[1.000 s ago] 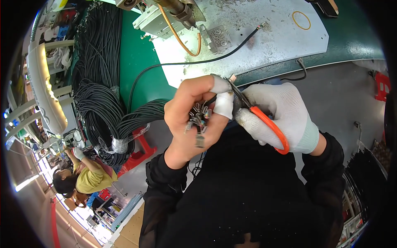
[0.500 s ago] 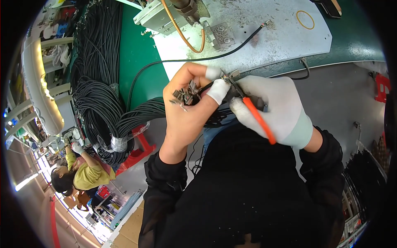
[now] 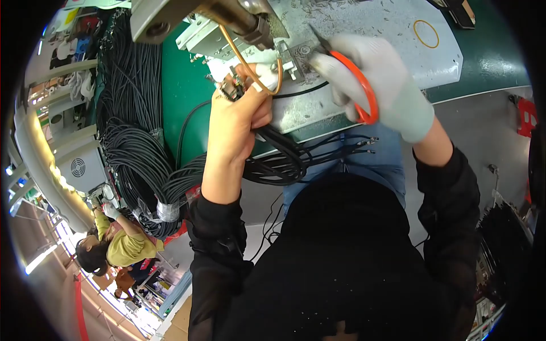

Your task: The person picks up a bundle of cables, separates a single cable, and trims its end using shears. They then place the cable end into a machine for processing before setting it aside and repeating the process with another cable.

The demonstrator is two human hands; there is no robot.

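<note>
My left hand (image 3: 242,122), with white covers on the fingertips, is closed around several black cables near the machine's metal block. Metal connectors (image 3: 230,88) on the cable ends stick out beside my thumb. The fingertips are partly hidden behind a copper-coloured tube. My right hand (image 3: 378,79), in a white glove, is closed on orange-handled snips (image 3: 364,85) whose dark pointed tip aims up and left, over the grey plate. The black cable bundle (image 3: 276,167) runs from below my left hand over my lap. A few loose cable ends with metal tips lie over my jeans.
A machine head (image 3: 227,17) with the copper-coloured tube (image 3: 250,71) hangs over the grey work plate (image 3: 392,23), strewn with metal scraps. A yellow ring (image 3: 426,34) lies on it. Coiled black cables (image 3: 133,142) are heaped left. A co-worker in yellow (image 3: 131,244) is further left.
Both hands have moved forward and apart. My left hand is now beside the machine's block with the connectors; my right hand has lifted the snips away from it, over the plate.
</note>
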